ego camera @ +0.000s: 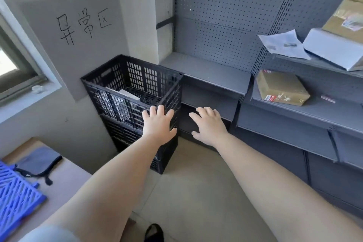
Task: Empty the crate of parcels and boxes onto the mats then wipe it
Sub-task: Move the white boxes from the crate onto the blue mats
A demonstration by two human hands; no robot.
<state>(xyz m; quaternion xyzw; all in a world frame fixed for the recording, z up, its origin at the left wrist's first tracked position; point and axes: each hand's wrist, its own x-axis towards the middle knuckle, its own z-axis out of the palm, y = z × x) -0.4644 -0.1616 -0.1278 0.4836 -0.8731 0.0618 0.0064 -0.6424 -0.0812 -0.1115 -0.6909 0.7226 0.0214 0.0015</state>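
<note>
A black lattice crate point(110, 81) sits on top of a second black crate point(125, 139) against the wall. Inside the top crate lies a white parcel point(128, 94), partly hidden by the wall of the crate. My left hand point(158, 124) is stretched out flat with spread fingers at the crate's near right corner; whether it touches the crate is unclear. My right hand point(209, 125) hovers open just right of the crate, in front of the lower shelf. A blue lattice mat point(13, 192) lies at the lower left, with a grey-blue cloth point(38, 162) beside it.
Grey metal shelving point(212, 70) with a pegboard back stands right of the crates. A gold box point(281, 89) rests on a middle shelf; a white box point(332, 49), a paper sheet point(284, 44) and cardboard boxes point(345, 17) sit higher. A window point(11, 68) is at left.
</note>
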